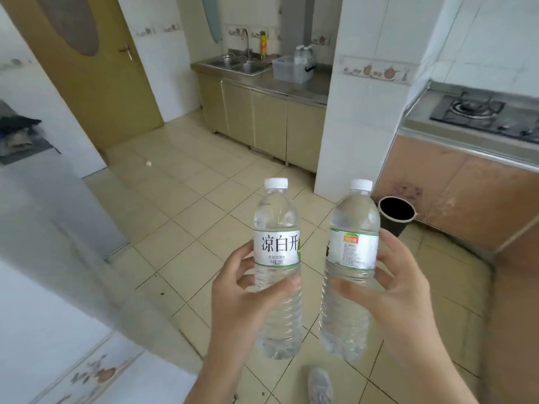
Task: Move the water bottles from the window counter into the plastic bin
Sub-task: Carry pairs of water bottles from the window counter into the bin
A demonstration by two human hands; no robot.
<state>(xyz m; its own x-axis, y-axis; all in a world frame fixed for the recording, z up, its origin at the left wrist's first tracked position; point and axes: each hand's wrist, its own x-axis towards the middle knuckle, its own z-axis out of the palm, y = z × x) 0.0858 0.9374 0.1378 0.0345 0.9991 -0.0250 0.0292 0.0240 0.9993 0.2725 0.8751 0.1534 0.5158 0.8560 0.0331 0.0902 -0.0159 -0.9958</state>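
So, two water bottles are mid-carry right now. The left bottle (277, 258) sits in the left hand (245, 298), thumb across the front below the label and fingers curled round the far side, closed snugly on it. The right bottle (350, 258) is in the right hand (399, 287), same kind of wrap, thumb pressed on the lower body. Both are upright, side by side but not touching, held out over the tiled floor (189, 217).

Looks-wise: clear plastic, ribbed lower halves, white screw caps still on, full or nearly full by the look of them. The left one's white label with a green edge shows big Chinese characters; the right one is turned so the small-print side faces the camera.

Progress, as I read it: roughly in the middle. These two are off whatever counter they started on and not yet dropped off. Across the room on the steel counter beside the sink (239, 65) there's a translucent plastic bin (288, 70), and a few more bottles (303, 55) stand at or just behind it; too far and blurry to say whether they're inside it. So what's left is walking over and setting this pair in, plus any others I can't see from here.

Also around: a stove (472, 112) on the right, a black bucket (396, 214) on the floor, and a grey shoe (320, 386) poking in at the bottom.
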